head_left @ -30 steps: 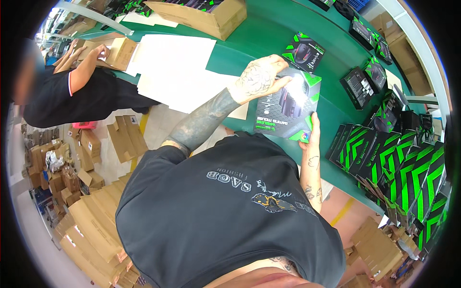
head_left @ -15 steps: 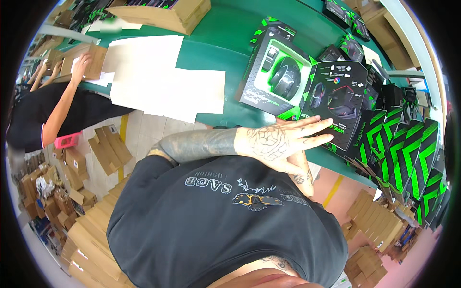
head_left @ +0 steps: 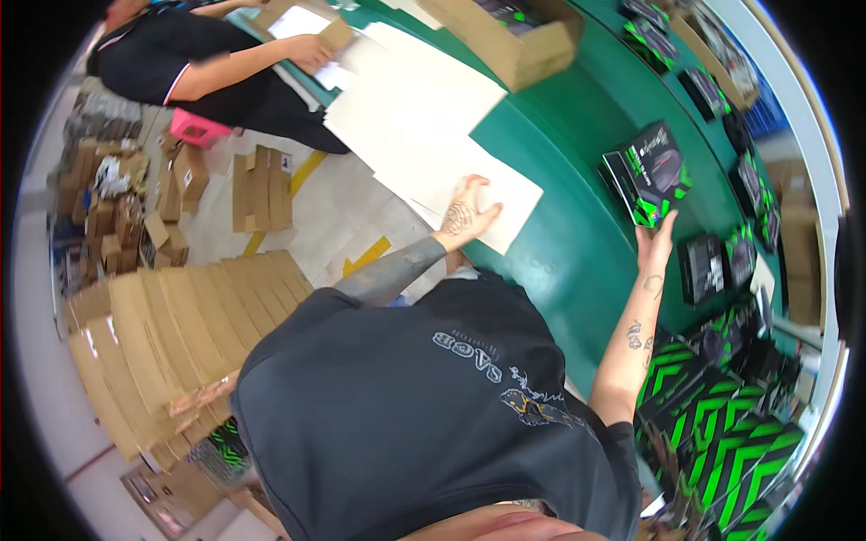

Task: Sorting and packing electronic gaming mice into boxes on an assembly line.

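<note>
My left hand reaches over the near end of overlapping white sheets, fingers spread, holding nothing. Whether it touches the sheets I cannot tell. At the right, my right hand grips the near edge of a black and green computer mouse box, which has a mouse pictured on its face. The fingers go partly behind the box. I cannot tell if it is fully off the green table.
An open carton with boxes inside stands at the far side. More mouse boxes lie to the right, with green-striped boxes stacked near me. A co-worker's hand rests by a carton at far left. Flattened cardboard stands at left.
My view has turned. My hands, close together by the mouse boxes before, are now wide apart: the left over the white sheets, the right holding a mouse box out over the table.
</note>
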`<act>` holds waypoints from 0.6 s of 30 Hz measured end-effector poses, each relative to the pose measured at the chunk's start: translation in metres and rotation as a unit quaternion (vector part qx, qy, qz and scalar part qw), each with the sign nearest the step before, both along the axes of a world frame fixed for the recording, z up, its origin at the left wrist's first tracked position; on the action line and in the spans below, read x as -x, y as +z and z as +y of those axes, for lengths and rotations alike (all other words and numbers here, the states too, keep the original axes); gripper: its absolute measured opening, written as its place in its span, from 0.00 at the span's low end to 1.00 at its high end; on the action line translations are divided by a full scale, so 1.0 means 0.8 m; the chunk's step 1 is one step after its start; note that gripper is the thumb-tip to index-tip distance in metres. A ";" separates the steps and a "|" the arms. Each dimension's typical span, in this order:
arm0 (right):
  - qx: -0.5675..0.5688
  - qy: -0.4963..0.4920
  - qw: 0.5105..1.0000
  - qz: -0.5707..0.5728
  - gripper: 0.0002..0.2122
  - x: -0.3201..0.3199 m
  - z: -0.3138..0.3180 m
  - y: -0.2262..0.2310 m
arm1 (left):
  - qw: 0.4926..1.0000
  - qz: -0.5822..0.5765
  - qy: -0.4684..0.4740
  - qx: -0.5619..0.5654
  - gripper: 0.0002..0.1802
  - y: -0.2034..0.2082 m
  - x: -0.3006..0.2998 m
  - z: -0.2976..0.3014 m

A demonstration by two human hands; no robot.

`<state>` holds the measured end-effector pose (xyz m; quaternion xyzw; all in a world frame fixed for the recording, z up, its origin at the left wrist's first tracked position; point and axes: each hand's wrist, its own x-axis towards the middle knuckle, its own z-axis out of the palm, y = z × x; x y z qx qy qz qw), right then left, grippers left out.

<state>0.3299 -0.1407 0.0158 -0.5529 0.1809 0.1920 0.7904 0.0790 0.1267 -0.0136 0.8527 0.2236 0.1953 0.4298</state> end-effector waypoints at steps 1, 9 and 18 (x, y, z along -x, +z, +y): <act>0.105 0.019 0.994 0.010 0.22 0.001 0.003 -0.024 | 0.992 0.054 0.084 -0.078 0.36 -0.041 0.014 0.031; 0.180 0.183 0.951 -0.175 0.14 0.199 -0.056 -0.187 | 0.839 0.506 -0.040 -0.194 0.59 -0.035 0.077 0.169; 0.169 0.187 0.966 0.060 0.11 0.195 -0.060 -0.139 | 0.862 0.475 0.003 -0.176 0.45 -0.068 0.108 0.207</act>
